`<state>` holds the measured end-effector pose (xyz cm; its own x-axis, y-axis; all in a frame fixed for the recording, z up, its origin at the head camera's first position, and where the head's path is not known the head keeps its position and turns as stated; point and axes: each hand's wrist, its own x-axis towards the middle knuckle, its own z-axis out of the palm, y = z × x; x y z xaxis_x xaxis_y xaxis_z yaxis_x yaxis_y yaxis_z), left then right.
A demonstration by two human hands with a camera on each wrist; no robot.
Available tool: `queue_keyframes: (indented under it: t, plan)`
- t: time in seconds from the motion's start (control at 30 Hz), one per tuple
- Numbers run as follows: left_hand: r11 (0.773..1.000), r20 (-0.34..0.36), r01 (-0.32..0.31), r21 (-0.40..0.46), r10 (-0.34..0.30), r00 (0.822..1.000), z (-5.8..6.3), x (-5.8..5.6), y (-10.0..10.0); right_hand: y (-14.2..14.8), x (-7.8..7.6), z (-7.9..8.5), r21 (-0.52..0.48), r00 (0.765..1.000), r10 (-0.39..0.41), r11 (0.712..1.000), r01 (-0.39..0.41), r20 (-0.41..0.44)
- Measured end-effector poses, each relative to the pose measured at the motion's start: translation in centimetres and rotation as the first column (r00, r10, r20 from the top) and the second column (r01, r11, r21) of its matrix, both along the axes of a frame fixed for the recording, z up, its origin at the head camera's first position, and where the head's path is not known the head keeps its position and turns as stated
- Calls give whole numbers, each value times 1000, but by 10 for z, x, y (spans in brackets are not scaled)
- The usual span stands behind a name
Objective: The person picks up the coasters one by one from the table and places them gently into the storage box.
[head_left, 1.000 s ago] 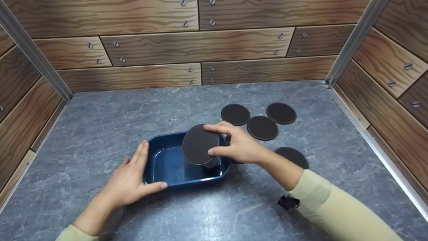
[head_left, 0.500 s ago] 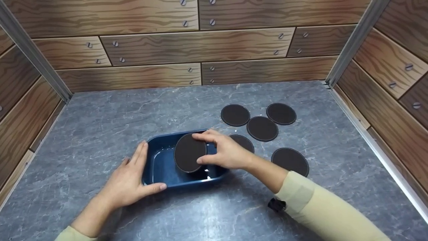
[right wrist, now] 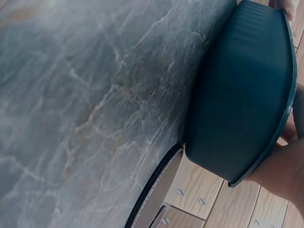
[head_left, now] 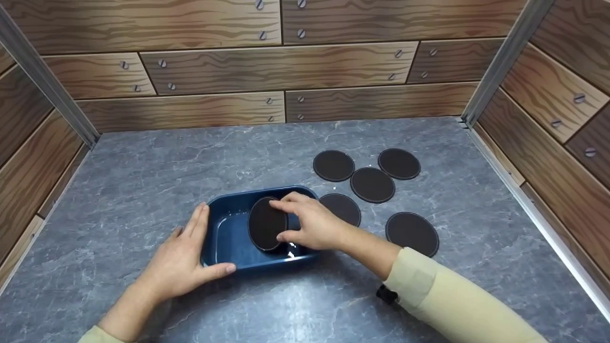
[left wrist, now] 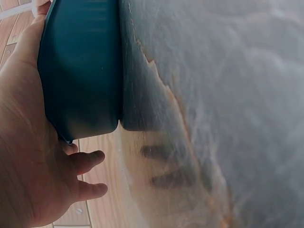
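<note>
Left hand (head_left: 174, 259) spread wide against the left end of the blue dish (head_left: 233, 243), fingers straight along that end, thumb stretched along the near rim; nothing gripped in it. Right hand (head_left: 314, 221) narrow, pinching a dark round coaster (head_left: 267, 226) by its right side, thumb on the near part, fingertips on the far part. Held coaster is tilted, inside the dish outline near the middle; can't tell if its lower edge touches the dish floor. Dish sits on the grey marbled table (head_left: 190, 162), light glinting on its inner right side.

Five more dark coasters lie flat to the right of the dish. Far-left coaster (head_left: 333, 165) and far-right coaster (head_left: 399, 163) at the back, middle coaster (head_left: 372, 184) between them and a bit nearer, right up close to both. Dish-side coaster (head_left: 342, 208) just beside the dish, partly covered by the right hand. Near-right coaster (head_left: 411, 233) apart from the others, above the right sleeve (head_left: 443, 286). Sleeve is pale yellow-green, black strap (head_left: 387, 294) at its cuff.

Left wrist view: dish outer wall, two fingers reaching past its corner. Right wrist view: dish outer wall, pale stitching on a coaster edge. Wood-print panels (head_left: 214, 69) behind, metal posts (head_left: 495, 62) at the corners
</note>
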<state>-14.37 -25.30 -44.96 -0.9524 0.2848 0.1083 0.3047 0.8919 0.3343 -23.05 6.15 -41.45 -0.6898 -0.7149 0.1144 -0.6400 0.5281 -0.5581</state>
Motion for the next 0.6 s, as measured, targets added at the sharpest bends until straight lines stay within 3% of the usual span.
queue_keyframes:
  t: [0.37, 0.6]
  plan:
    - [1000, 10, -1, -10, 1, 1000, 1, -1, 0, -1, 3, -2, 155, 994, 25, 988, -7, -109]
    - [1000, 25, -10, -16, 10, 1000, 1, 0, 0, -1, 2, -2, 162, 992, 44, 986, -23, -122]
